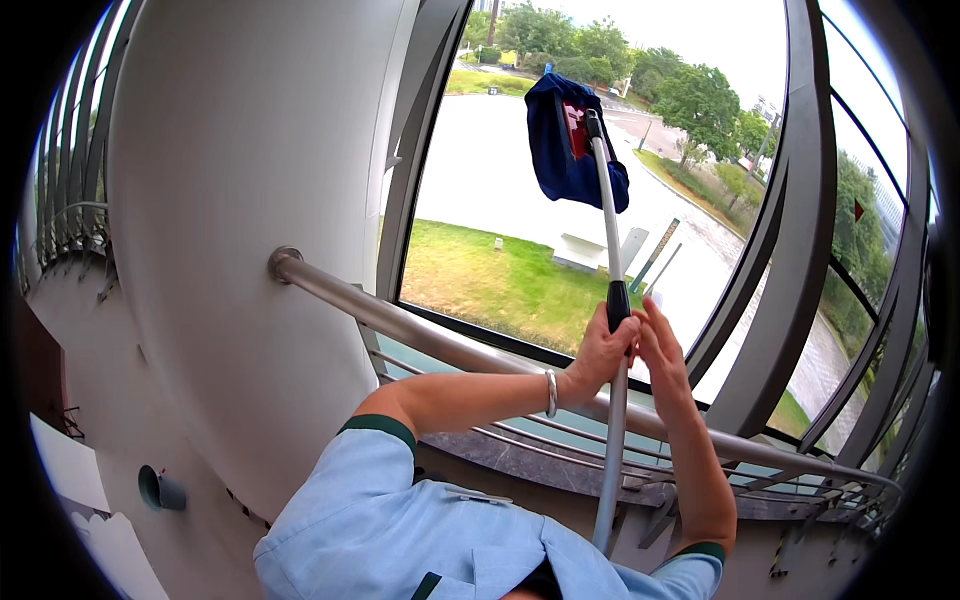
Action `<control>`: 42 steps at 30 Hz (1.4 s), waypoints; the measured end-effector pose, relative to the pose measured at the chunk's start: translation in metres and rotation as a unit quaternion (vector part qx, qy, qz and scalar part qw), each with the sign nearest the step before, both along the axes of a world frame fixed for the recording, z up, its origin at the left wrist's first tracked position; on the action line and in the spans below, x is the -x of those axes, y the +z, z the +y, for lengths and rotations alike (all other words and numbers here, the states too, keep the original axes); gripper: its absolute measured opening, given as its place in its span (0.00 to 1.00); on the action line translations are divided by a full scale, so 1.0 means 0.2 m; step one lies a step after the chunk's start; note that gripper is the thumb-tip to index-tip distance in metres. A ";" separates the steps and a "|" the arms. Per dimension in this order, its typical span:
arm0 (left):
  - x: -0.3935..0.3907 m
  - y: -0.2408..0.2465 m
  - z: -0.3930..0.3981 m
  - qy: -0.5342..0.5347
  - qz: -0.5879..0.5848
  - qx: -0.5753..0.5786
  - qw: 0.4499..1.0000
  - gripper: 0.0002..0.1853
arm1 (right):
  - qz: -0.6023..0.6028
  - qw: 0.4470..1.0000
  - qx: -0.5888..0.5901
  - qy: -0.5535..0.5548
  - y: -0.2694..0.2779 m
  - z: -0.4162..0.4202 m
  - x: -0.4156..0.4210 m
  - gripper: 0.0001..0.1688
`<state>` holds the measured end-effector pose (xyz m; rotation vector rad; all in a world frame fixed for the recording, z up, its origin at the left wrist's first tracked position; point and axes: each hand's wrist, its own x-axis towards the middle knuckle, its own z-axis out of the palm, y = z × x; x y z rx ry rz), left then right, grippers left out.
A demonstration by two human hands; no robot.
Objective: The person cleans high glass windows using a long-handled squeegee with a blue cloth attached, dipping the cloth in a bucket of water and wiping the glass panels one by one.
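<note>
My left hand (600, 352), with a silver bangle at the wrist, is wrapped around a telescopic metal pole (616, 420) just at its black locking collar (618, 300). Beside it my right hand (666, 358) is raised with fingers extended, close against the pole and the left hand; whether it touches them cannot be made out. The pole leans up towards the window glass (487, 172). At its top a swivel joint carries a red plate (576, 127) covered by a dark blue cloth (546, 150). Whether the cloth meets the glass is unclear.
A steel handrail (420, 326) crosses behind the pole, with thinner rails below. To the left stands a large white column (247, 187). Grey window mullions (795, 240) rise at right. A grey bucket (166, 491) is on the floor at lower left.
</note>
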<state>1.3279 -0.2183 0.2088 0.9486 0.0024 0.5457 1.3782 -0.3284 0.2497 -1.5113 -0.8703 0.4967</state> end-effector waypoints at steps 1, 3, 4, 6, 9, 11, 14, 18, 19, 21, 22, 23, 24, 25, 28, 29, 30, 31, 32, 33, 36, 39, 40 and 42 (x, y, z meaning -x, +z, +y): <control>-0.08 0.00 0.11 0.024 -0.012 0.000 1.000 0.11 | -0.013 1.000 0.012 0.017 -0.04 -0.10 0.09 0.41; -0.19 0.06 0.29 0.038 0.019 -0.013 0.999 0.12 | 0.050 0.990 0.106 0.072 -0.13 -0.29 0.26 0.44; -0.25 0.07 0.38 0.057 0.026 -0.019 0.998 0.13 | 0.056 0.986 0.112 0.108 -0.16 -0.35 0.35 0.44; -0.40 0.06 0.55 0.081 0.028 -0.025 0.996 0.14 | 0.239 0.957 0.137 0.092 -0.19 -0.48 0.51 0.42; -0.56 -0.01 0.81 0.117 0.054 -0.025 0.991 0.14 | 0.307 0.929 0.197 0.056 -0.15 -0.56 0.69 0.33; -0.61 -0.11 1.06 0.134 0.081 -0.014 0.988 0.15 | 0.261 0.930 0.259 0.014 -0.10 -0.50 0.77 0.27; -0.75 -0.23 1.35 0.152 0.114 -0.030 0.981 0.17 | 0.316 0.910 0.266 -0.022 -0.11 -0.54 0.91 0.23; -0.86 -0.41 1.68 0.159 0.133 -0.033 0.978 0.18 | 0.299 0.907 0.287 -0.075 -0.11 -0.41 0.98 0.18; -0.87 -0.43 1.75 0.158 0.138 -0.032 0.977 0.18 | 0.310 0.902 0.288 -0.081 -0.10 -0.38 1.00 0.19; -0.89 -0.45 1.88 0.144 0.143 -0.016 0.979 0.17 | 0.332 0.892 0.289 -0.098 -0.08 -0.34 1.04 0.21; -0.91 -0.45 1.92 0.144 0.146 -0.018 0.979 0.16 | 0.339 0.886 0.299 -0.106 -0.08 -0.31 1.03 0.25; -0.92 -0.44 1.96 0.144 0.150 -0.020 0.978 0.16 | 0.345 0.894 0.269 -0.100 -0.08 -0.26 1.03 0.25; -0.92 -0.44 2.00 0.120 0.145 -0.037 0.981 0.16 | 0.355 0.900 0.235 -0.090 -0.08 -0.17 1.03 0.25; -0.93 -0.42 2.10 0.111 0.139 -0.056 0.982 0.16 | 0.356 0.909 0.204 -0.074 -0.07 -0.08 1.00 0.26; -0.95 -0.34 2.18 0.107 0.140 -0.062 0.982 0.18 | 0.381 0.872 0.301 -0.057 -0.07 0.20 0.90 0.20; -0.96 -0.28 2.21 0.126 0.130 -0.066 0.981 0.18 | 0.389 0.852 0.345 -0.059 -0.07 0.30 0.87 0.19; -0.97 -0.24 2.33 0.146 0.123 -0.096 0.977 0.23 | 0.341 0.885 0.308 -0.081 -0.06 0.43 0.85 0.13; -0.99 -0.13 2.34 0.110 0.091 -0.057 0.988 0.27 | 0.292 0.911 0.280 -0.083 -0.08 0.49 0.83 0.10; -0.98 0.03 2.25 0.039 0.070 -0.045 0.996 0.27 | 0.269 0.921 0.268 -0.085 -0.09 0.49 0.78 0.12; -0.96 0.15 2.22 0.022 0.030 -0.035 0.999 0.27 | 0.246 0.932 0.256 -0.070 -0.10 0.52 0.70 0.15; -0.91 0.23 2.25 0.023 -0.041 -0.019 0.999 0.33 | 0.228 0.960 0.147 -0.064 -0.14 0.90 0.38 0.07; -0.91 0.16 2.16 0.045 -0.048 0.014 0.998 0.34 | 0.188 0.975 0.116 -0.019 -0.11 1.30 -0.02 0.09; -0.90 0.14 2.09 0.040 -0.017 0.040 0.998 0.33 | 0.189 0.976 0.110 -0.020 -0.13 1.41 -0.16 0.11; -0.88 -0.01 2.06 -0.031 0.072 0.011 0.997 0.23 | 0.196 0.975 0.107 -0.001 -0.21 1.61 -0.34 0.14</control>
